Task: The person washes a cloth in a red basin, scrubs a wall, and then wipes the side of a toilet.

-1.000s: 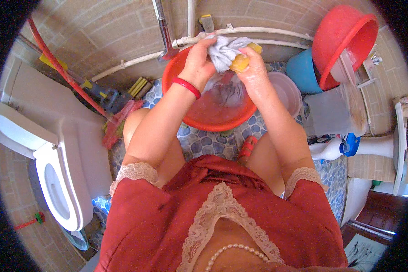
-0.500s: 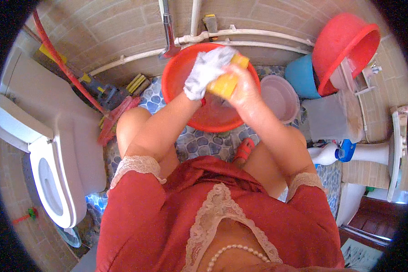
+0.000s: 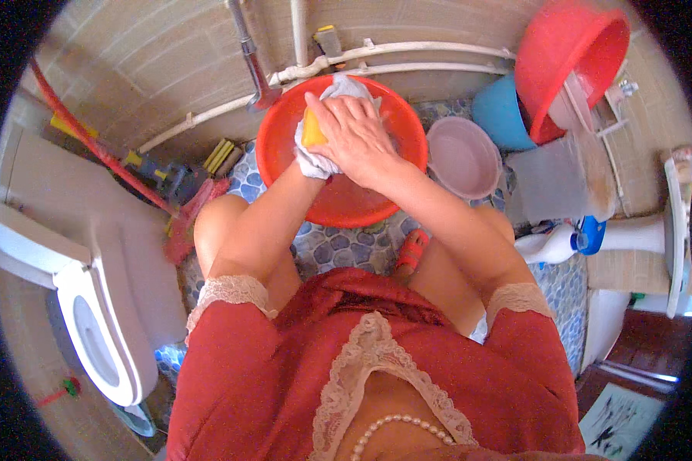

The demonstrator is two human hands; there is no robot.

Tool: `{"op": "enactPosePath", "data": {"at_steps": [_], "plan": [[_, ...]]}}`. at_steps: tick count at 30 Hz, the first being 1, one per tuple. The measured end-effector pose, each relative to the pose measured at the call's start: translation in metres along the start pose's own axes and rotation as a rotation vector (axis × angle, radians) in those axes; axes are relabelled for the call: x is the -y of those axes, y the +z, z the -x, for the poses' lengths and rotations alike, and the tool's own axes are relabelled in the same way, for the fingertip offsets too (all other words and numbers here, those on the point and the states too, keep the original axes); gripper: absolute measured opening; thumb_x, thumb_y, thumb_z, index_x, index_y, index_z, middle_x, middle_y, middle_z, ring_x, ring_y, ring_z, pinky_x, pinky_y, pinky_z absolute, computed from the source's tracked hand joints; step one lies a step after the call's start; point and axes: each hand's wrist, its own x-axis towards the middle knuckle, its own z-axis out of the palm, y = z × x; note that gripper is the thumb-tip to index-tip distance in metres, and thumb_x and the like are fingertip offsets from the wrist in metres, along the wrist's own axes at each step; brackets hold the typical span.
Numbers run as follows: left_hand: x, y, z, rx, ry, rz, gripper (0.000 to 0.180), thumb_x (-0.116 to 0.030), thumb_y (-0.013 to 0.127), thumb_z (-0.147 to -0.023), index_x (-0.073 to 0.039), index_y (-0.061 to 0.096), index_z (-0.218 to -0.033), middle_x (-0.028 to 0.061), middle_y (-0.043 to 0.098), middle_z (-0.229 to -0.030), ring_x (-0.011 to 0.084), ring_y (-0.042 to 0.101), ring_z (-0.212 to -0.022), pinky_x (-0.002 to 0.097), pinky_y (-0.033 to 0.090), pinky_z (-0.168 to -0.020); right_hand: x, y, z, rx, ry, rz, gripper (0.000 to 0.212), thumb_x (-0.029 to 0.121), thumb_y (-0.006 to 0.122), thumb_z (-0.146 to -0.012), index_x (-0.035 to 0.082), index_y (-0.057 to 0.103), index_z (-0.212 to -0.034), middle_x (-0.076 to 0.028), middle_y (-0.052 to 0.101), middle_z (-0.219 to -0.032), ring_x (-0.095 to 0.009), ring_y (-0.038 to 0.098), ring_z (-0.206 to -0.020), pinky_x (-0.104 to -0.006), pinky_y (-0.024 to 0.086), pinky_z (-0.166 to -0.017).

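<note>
Over the red basin [image 3: 338,215] my two hands are together. A wet white cloth with grey patches [image 3: 350,87] covers my left hand like a sleeve, so its fingers are hidden; only the left wrist [image 3: 306,183] shows below the cloth. My right hand [image 3: 357,140] lies on top, back upward, pressing a yellow block of soap or sponge [image 3: 313,129] against the cloth. Its thumb points up along the block's edge, and the other fingers stretch over the cloth. Which material the block is, I cannot tell. Some cloudy water shows in the basin.
A pale pink basin [image 3: 465,165] stands right of the red one, beside a blue bucket [image 3: 500,115] and a tilted red tub [image 3: 546,61]. A shower hose [image 3: 250,54] and white pipes [image 3: 423,48] run along the wall. Left are a toilet [image 3: 92,330] and a red-handled mop [image 3: 115,165].
My right hand has turned palm down and moved left over the cloth with the yellow block. The cloth-covered left hand has tilted lower, under the right hand. The view has shifted slightly.
</note>
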Motion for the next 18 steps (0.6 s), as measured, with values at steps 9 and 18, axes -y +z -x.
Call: {"op": "enactPosePath", "data": {"at_steps": [9, 18], "plan": [[-0.009, 0.003, 0.012, -0.114, -0.836, 0.850, 0.041, -0.032, 0.032, -0.092, -0.012, 0.042, -0.126, 0.0066, 0.045, -0.127, 0.0219, 0.038, -0.120, 0.0371, 0.029, -0.102, -0.074, -0.011, -0.012, 0.167, 0.756, 0.094, 0.045, 0.033, 0.050, -0.083, 0.001, 0.045, -0.114, -0.023, 0.053, -0.103, -0.038, 0.050, -0.096, -0.0465, 0.039, -0.082], [0.036, -0.057, 0.028, -0.163, -0.824, 0.816, 0.038, -0.031, 0.036, -0.090, -0.013, 0.041, -0.123, 0.0067, 0.046, -0.122, 0.0235, 0.043, -0.112, 0.0369, 0.035, -0.096, 0.028, -0.013, 0.007, -0.028, 0.484, -0.271, 0.054, 0.024, 0.052, -0.078, 0.003, 0.036, -0.125, -0.021, 0.049, -0.101, -0.036, 0.045, -0.099, -0.0456, 0.035, -0.086]]}}
